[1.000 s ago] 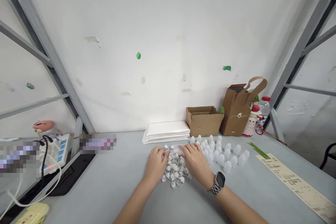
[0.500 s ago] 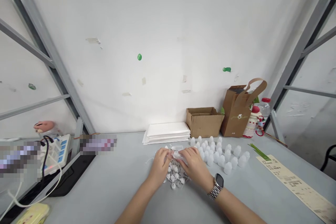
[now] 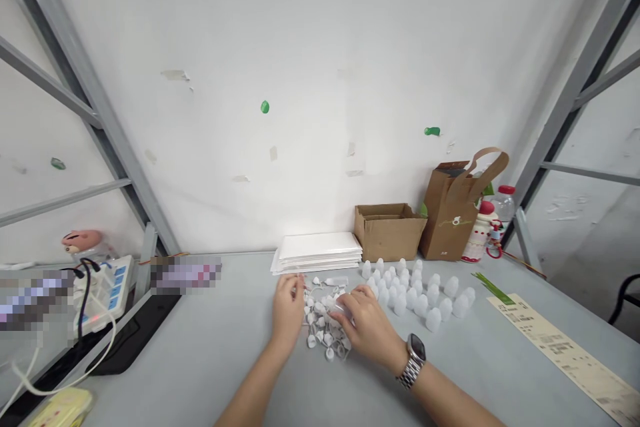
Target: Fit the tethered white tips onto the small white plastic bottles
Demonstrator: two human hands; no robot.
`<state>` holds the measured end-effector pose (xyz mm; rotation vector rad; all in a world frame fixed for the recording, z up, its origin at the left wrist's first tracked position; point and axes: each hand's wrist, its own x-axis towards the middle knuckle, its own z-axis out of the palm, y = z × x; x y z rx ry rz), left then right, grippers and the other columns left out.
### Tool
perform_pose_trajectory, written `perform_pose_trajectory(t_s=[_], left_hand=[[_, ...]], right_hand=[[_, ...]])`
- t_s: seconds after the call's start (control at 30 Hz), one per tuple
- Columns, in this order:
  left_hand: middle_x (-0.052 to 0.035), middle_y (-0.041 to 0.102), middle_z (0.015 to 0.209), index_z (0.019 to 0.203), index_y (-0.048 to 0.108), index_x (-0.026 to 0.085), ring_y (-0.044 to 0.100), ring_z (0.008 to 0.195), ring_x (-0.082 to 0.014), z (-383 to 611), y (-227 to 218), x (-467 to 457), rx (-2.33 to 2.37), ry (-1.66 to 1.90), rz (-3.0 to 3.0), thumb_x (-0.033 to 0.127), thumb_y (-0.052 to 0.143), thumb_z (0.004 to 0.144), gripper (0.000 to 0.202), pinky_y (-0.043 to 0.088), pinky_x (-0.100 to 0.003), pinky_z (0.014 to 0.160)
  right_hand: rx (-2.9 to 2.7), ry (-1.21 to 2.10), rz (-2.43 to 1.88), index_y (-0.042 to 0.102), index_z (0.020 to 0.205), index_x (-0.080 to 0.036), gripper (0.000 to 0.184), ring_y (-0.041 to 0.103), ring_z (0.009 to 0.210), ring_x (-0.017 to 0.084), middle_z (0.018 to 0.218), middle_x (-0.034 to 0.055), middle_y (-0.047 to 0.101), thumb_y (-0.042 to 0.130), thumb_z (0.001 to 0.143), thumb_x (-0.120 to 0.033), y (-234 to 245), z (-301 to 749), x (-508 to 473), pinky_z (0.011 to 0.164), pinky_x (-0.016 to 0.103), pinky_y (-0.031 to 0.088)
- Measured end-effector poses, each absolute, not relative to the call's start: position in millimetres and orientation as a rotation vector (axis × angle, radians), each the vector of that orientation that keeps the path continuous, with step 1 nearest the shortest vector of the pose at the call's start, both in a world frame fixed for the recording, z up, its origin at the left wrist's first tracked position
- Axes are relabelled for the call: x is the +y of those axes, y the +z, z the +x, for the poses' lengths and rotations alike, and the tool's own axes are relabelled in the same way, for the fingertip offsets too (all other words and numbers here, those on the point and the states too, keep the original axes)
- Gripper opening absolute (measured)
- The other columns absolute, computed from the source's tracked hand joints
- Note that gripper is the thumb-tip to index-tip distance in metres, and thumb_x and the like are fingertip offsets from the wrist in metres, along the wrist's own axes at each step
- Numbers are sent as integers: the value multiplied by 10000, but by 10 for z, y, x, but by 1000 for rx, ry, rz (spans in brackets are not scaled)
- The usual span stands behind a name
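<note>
white wall (image 3: 310,27), tape scraps (image 3: 175,75) and green patches (image 3: 265,107) on it. gray metal frames left (image 3: 131,163) and right (image 3: 577,80), slanted posts plus crossbars. gray table (image 3: 200,347) up against wall. light brightest mid-wall, dimmer toward right corner.

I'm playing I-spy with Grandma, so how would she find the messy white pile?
Find the open cardboard box by the wall. Nearer, between the left hand and right hand, lies the pile. It's jumbled and stringy, unlike the smooth white domes standing to its right.
</note>
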<state>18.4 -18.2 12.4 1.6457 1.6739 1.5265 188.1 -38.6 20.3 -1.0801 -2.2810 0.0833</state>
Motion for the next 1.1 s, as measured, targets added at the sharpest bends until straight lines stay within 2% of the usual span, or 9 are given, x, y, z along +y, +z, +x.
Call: perform_pose_trajectory(t_s=[0.07, 0.13, 0.27, 0.33, 0.4, 0.63, 0.8, 1.1], left_hand=[[-47, 563, 795, 659, 577, 187, 545, 812, -197, 120, 140, -159, 1764, 1605, 1564, 404, 386, 824, 332, 433, -332, 757], [-44, 559, 802, 691, 586, 190, 546, 809, -197, 115, 133, -162, 1760, 1565, 1616, 401, 392, 820, 315, 441, -321, 730], [-37, 554, 856, 684, 602, 207, 549, 819, -191, 222, 71, -215, 1716, 1320, 1904, 374, 394, 824, 301, 435, -324, 742], [-37, 554, 870, 664, 602, 210, 551, 823, -190, 258, 41, -228, 1743, 1243, 1954, 369, 380, 830, 319, 433, -332, 756], [-41, 557, 864, 651, 601, 208, 556, 812, -186, 262, 22, -221, 1765, 1209, 1953, 366, 358, 835, 343, 441, -329, 745], [-36, 562, 842, 612, 580, 209, 558, 800, -182, 223, 14, -186, 1804, 1190, 1971, 376, 361, 827, 349, 450, -324, 733], [-39, 555, 851, 634, 580, 206, 553, 800, -183, 231, 11, -192, 1808, 1151, 1967, 369, 358, 829, 337, 444, -331, 738], [-38, 555, 835, 636, 578, 205, 545, 800, -183, 253, 58, -228, 1792, 1124, 1973, 377, 345, 836, 352, 434, -336, 748]], right_hand=[[-2278, 128, -1042, 507, 1008, -173, 168, 545, 712, 175, 780, 44, 625, 401, 883, -210, 227, 1904, -368, 823, 384, 344], [-2226, 158, -1033, 488, 1066, -184, 206, 549, 785, 184, 836, 51, 625, 383, 889, -201, 272, 1970, -312, 863, 394, 337], [-1946, 172, -1085, 554, 950, -201, 186, 511, 926, 211, 956, 83, 563, 422, 874, -306, 419, 2288, -106, 834, 366, 389], [-1772, 118, -1187, 602, 868, -199, 234, 505, 892, 216, 910, 78, 534, 484, 827, -398, 495, 2510, -3, 817, 369, 400], [-1647, 126, -1297, 619, 841, -197, 300, 507, 768, 190, 814, 55, 528, 493, 798, -465, 551, 2716, 71, 727, 339, 430], [-1680, 206, -1462, 589, 688, -186, 305, 539, 598, 151, 665, 25, 620, 470, 796, -446, 554, 2921, 114, 557, 257, 409], [-1768, 161, -1551, 585, 618, -196, 252, 542, 617, 168, 646, 20, 621, 510, 754, -394, 500, 2845, 119, 563, 265, 348], [-1867, 81, -1637, 591, 668, -198, 216, 561, 666, 169, 691, 10, 629, 497, 761, -369, 445, 2826, 124, 667, 295, 310]])
